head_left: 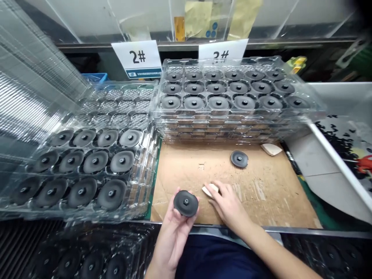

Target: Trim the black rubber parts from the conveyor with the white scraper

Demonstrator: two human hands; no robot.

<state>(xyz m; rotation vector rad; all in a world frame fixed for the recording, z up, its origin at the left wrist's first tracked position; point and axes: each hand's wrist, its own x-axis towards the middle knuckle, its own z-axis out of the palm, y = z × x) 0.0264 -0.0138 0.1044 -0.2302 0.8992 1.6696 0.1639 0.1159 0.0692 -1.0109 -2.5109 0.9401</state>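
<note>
My left hand point(176, 236) holds a round black plastic disc point(186, 204) with a small raised hub, its face turned up towards me. Close beside it, my right hand point(229, 207) pinches a small cream-white pad point(210, 190), possibly a folded cloth or sponge, just apart from the disc. Another black disc point(239, 159) of the same kind lies on the brown cardboard point(247, 182), beyond my right hand. A second cream-white pad point(271, 149) rests near the cardboard's far right corner.
At the left, a clear plastic tray point(142, 174) holds several black discs in its nearer rows. Stacked clear trays point(232, 116) with more discs stand at the back. On the right is a white bin point(334, 162) with small black parts. Paper signs point(138, 58) hang behind.
</note>
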